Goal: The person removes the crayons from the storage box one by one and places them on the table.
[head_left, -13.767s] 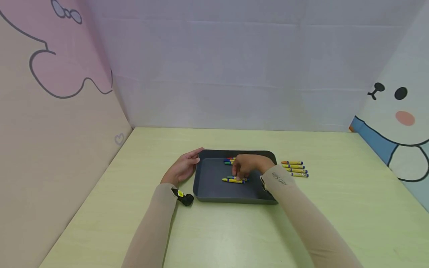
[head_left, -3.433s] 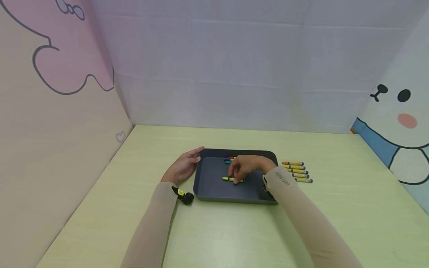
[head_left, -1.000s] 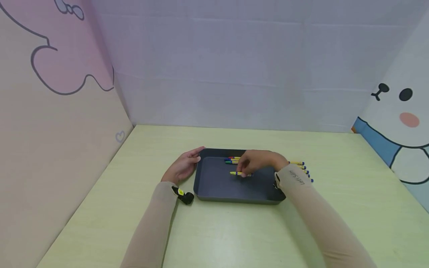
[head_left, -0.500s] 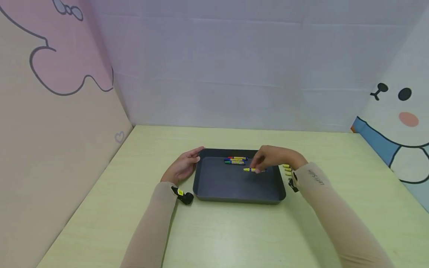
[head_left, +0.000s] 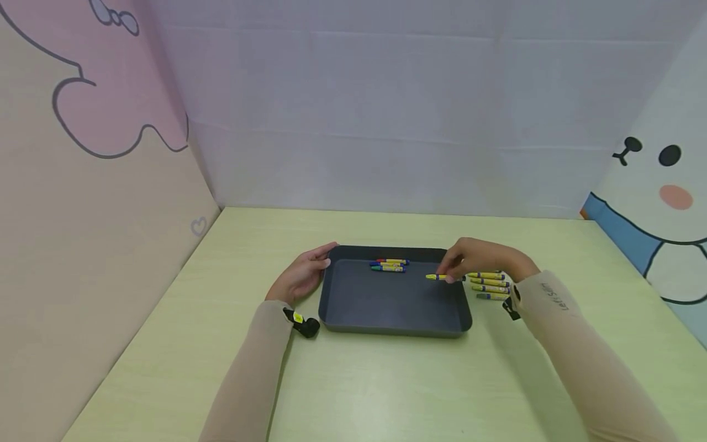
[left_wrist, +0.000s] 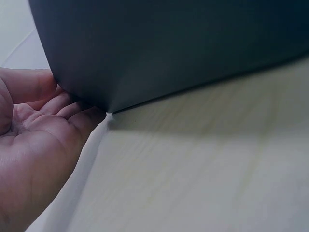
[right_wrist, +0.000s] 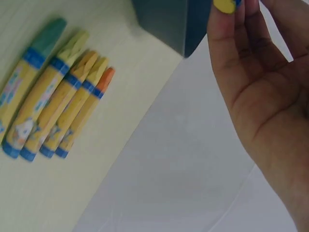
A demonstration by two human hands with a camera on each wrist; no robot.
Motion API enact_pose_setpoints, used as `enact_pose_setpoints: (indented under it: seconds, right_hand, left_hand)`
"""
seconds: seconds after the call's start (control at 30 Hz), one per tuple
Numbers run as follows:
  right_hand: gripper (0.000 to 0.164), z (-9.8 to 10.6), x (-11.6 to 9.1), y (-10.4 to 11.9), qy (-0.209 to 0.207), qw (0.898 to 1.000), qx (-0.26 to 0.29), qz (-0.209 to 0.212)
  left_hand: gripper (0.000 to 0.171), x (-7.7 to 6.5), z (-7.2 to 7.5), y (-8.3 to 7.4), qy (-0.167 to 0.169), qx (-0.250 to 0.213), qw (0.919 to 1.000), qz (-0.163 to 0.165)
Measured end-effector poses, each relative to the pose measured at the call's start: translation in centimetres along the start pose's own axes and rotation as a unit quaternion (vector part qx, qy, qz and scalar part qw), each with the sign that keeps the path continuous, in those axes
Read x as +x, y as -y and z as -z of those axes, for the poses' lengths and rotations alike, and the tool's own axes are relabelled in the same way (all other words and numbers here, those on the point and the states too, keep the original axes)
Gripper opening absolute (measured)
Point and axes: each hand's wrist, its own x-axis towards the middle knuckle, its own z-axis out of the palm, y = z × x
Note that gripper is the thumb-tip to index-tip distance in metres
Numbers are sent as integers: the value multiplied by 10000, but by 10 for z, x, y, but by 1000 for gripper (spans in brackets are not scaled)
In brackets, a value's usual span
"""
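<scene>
A dark grey tray [head_left: 381, 313] lies on the table. My left hand [head_left: 300, 277] grips its left side; in the left wrist view, the thumb and fingers of the left hand [left_wrist: 43, 135] meet the tray wall [left_wrist: 145, 48] at a corner. Over the tray's right part, my right hand [head_left: 479, 256] pinches a yellow crayon [head_left: 435, 277] between thumb and fingers. Only one end of that yellow crayon [right_wrist: 224, 5] shows in the right wrist view. Red, blue and green crayons [head_left: 389, 269] lie together near the tray's back wall.
Right of the tray, several crayons lie side by side on the table, with a green one [head_left: 490, 296] at the front; my right hand and wrist partly cover the row. The right wrist view shows them with an orange crayon [right_wrist: 91, 106] at one end. A white backdrop [head_left: 353, 123] stands behind.
Earlier, two crayons lay mid-tray; the green one now lies on the table at right. My right hand has lifted the yellow crayon and carried it rightward. My left hand stays put.
</scene>
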Motion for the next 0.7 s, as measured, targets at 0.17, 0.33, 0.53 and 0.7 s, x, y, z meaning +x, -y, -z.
enact_pose_setpoints:
  seconds: [0.17,0.33,0.53,0.7]
  right_hand:
    - [23,4,-14,-12,-100,9999,-48,32]
    - [23,8,-28,-20,-208,9998,-42,12]
    - [25,7,-41,-30,-227,9993,118,-279]
    - [24,5,-46,-36,-260,9977,194,-601]
  left_hand:
    - [55,1,0,1,32,47,10000,6]
    - [55,1,0,1,72,79,9999,-27]
    - [55,1,1,1,88,42,10000,-20]
    - [56,1,0,1,100,4,9999,-35]
